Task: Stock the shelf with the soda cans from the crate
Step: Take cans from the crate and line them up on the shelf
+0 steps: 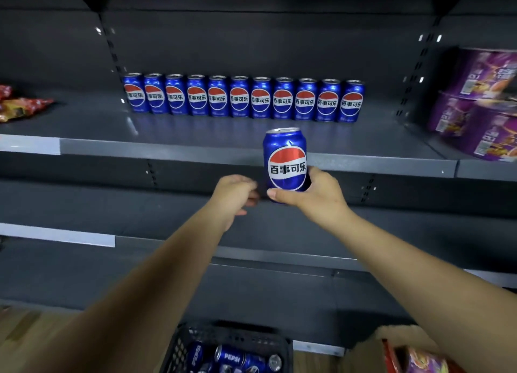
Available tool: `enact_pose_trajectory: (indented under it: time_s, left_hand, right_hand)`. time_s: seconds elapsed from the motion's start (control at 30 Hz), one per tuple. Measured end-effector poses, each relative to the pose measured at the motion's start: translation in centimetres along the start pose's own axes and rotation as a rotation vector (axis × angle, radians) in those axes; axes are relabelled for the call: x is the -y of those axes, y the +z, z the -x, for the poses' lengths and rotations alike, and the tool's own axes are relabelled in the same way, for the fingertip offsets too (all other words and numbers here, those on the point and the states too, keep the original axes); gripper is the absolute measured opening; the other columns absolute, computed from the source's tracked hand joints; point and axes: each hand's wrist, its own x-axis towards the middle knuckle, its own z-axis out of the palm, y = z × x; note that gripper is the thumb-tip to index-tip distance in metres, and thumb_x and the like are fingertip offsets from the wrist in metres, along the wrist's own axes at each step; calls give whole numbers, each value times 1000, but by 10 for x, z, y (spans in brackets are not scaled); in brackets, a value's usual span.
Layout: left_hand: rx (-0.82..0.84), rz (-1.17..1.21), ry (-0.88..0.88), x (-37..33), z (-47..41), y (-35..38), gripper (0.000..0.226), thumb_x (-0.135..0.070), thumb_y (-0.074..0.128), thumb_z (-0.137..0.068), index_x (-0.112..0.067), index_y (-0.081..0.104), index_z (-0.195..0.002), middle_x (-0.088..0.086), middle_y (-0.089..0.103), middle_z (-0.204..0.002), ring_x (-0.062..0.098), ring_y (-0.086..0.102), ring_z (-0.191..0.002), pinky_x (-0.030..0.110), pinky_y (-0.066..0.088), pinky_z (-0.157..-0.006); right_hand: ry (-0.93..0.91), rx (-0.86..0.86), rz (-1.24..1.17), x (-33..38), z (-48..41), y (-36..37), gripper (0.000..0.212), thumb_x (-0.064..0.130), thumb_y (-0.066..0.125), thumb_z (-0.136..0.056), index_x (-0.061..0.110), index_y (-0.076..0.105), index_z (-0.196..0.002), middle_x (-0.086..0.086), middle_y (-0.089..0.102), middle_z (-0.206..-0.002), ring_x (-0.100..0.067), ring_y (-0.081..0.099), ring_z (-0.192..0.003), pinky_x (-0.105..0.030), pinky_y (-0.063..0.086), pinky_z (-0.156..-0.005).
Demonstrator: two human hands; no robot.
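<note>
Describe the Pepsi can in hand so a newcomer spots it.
Find the dark grey shelf with eleven Pepsi cans lined along its back. Before its front edge, the right hand grips one more Pepsi can. Unlike the row, it is off the shelf, alone, held upright.

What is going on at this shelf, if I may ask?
A person is stocking the shelf with soda. The right hand holds one blue can upright in front of its edge; the left hand is beside it, holding nothing. Eleven cans stand in a row at the back, and more cans lie in the crate below.
</note>
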Motion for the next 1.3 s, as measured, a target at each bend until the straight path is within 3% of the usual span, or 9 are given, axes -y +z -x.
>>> enact_pose_trajectory:
  time_s: [0.1, 0.27, 0.53, 0.67, 0.87, 1.03, 1.1, 1.23, 1.3]
  left_hand:
    - [31, 33, 23, -9, -12, 7, 8, -19, 50, -95, -16, 58, -97, 3, 64, -78, 15, 60, -69, 26, 43, -70]
    - [-13, -34, 218, -28, -36, 31, 19, -11, 45, -94, -20, 58, -83, -2, 61, -75, 11, 57, -66, 21, 42, -59]
    - [-4, -174, 490, -74, -83, 91, 18, -8, 49, -88, -19, 62, -83, 1, 65, -83, 24, 64, -90, 36, 53, -85]
    - [11, -165, 497, -89, -117, 121, 26, -8, 49, -89, -25, 58, -72, -5, 61, -74, 19, 61, -82, 34, 51, -84]
    - [80, -147, 416, -104, -162, 163, 26, -6, 43, -90, -20, 60, -77, -3, 62, -71, 12, 56, -70, 21, 41, -60]
    - [85, -161, 374, -112, -194, 194, 27, -7, 45, -90, -22, 59, -73, -3, 63, -71, 9, 55, -68, 21, 41, -60]
    - [98, -168, 377, -116, -203, 209, 27, -7, 45, -90, -21, 59, -73, -3, 62, -71, 9, 55, -69, 20, 41, -61]
    - [125, -183, 377, -122, -218, 238, 23, -8, 47, -91, -18, 61, -76, -3, 62, -70, 12, 55, -73, 24, 43, -71]
    - [127, -195, 366, -123, -225, 249, 24, -10, 48, -90, -21, 61, -74, -4, 62, -70, 11, 55, -73, 25, 43, -71]
  right_hand:
    - [13, -95, 3, -6, -12, -7, 48, 34, 84, -65, 15, 64, -105, 7, 69, -95, -6, 62, -86, -16, 48, -73]
    - [23, -216, 56, -11, -34, -34, 49, 36, 84, -66, 14, 58, -102, 7, 65, -92, -8, 60, -84, -18, 46, -70]
    - [-46, -298, 114, -26, -80, -85, 62, 33, 86, -64, 14, 57, -116, 9, 61, -99, -9, 59, -94, -22, 47, -82]
    - [48, -276, 44, -46, -116, -116, 53, 23, 87, -63, 18, 56, -106, 8, 62, -95, -9, 58, -88, -16, 44, -72]
    - [211, -210, -84, -91, -165, -156, 54, 9, 87, -60, 7, 62, -108, -1, 68, -95, -12, 62, -83, -19, 47, -68]
    - [237, -239, -142, -118, -194, -187, 47, 7, 86, -61, 14, 59, -100, 0, 65, -93, -14, 61, -84, -18, 46, -66]
    - [257, -246, -148, -130, -204, -196, 50, 6, 86, -61, 13, 59, -103, -3, 66, -99, -17, 61, -89, -21, 46, -71]
    - [265, -237, -148, -149, -220, -209, 54, 7, 85, -62, 10, 58, -109, 0, 65, -95, -12, 60, -83, -16, 45, -64]
    - [242, -246, -99, -156, -228, -213, 55, 8, 85, -63, 11, 57, -110, 2, 62, -95, -13, 58, -85, -18, 44, -70]
